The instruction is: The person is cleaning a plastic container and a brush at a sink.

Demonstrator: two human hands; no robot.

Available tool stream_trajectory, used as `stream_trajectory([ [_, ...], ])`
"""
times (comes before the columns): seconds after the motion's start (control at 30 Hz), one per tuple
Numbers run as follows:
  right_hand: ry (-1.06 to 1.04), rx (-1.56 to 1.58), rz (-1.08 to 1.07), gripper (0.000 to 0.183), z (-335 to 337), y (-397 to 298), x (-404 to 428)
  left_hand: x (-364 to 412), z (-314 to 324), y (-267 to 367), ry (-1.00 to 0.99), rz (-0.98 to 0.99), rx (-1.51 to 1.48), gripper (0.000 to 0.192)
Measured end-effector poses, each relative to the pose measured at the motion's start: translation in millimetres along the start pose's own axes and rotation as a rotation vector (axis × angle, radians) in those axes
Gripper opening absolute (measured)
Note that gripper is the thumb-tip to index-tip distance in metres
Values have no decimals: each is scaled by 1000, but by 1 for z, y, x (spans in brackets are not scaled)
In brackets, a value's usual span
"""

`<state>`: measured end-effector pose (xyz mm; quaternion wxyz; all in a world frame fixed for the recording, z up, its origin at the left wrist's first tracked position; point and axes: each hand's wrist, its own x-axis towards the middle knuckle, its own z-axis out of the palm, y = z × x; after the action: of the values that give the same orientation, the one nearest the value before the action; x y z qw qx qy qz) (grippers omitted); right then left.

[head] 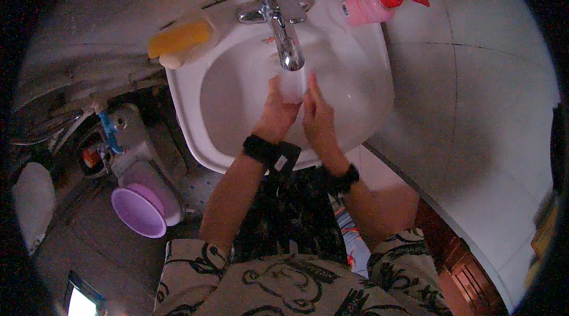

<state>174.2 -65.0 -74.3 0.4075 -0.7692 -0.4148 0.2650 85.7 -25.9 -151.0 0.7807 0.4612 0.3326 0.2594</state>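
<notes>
Over the white washbasin point(191, 138), just below the chrome faucet point(289, 44), both hands are close together. A pale, whitish object point(291, 87), blurred and perhaps a small cup, lies between them. My left hand point(280, 107) has its fingers around the left side and underside of this object, with the thumb raised. My right hand point(318, 107) is at its right edge, fingers pointing up towards the spout; whether it touches the object is hard to tell. Dark bands are on both wrists. Running water cannot be made out clearly.
A pink pump bottle point(366, 7) lies at the basin's back right corner. On the back left corner sits a yellow-orange item point(180, 40) beside a pale rounded one point(171, 61). Left of the basin are a purple plastic basin point(138, 211) and a shower hose point(49, 127). A tiled wall borders the right.
</notes>
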Motion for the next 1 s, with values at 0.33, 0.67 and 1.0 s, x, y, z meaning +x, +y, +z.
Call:
stream_trajectory([
  [0.33,-140,52,343,43,-11,-3,26,5,1,7,23,-46,-42,31],
  [0.67,-58,205,295,44,-9,3,33,19,16,26,135,-259,-863,30],
  [1.0,-42,331,409,46,-41,23,6,24,13,30,174,-294,-990,46],
])
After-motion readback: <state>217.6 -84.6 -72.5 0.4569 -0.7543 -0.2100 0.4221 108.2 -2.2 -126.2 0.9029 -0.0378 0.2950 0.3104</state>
